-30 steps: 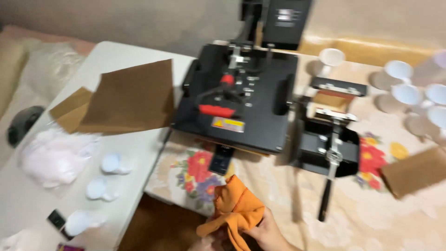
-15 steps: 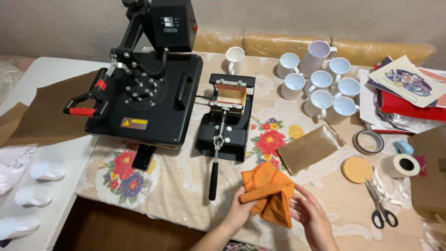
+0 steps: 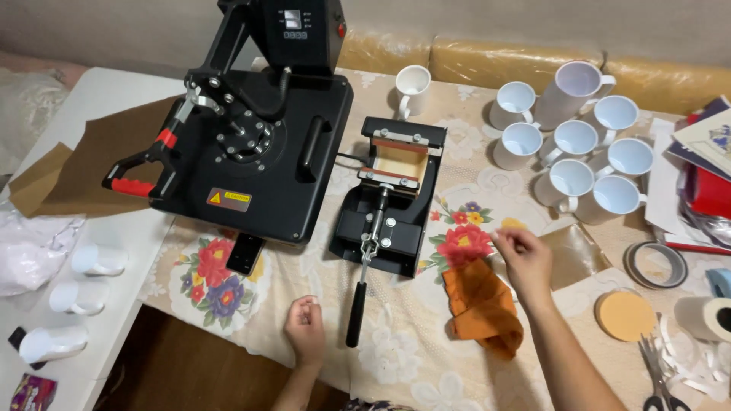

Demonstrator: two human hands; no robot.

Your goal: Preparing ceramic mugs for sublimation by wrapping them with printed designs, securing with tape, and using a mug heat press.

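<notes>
- Soft, even indoor light; the floral tablecloth (image 3: 426,358) shows clearly.
- Faint shadows lie just under the black heat press (image 3: 251,160).
- Mild sheen on white mugs (image 3: 571,144) right of it.
- Right hand (image 3: 524,257) slightly motion-blurred.
</notes>
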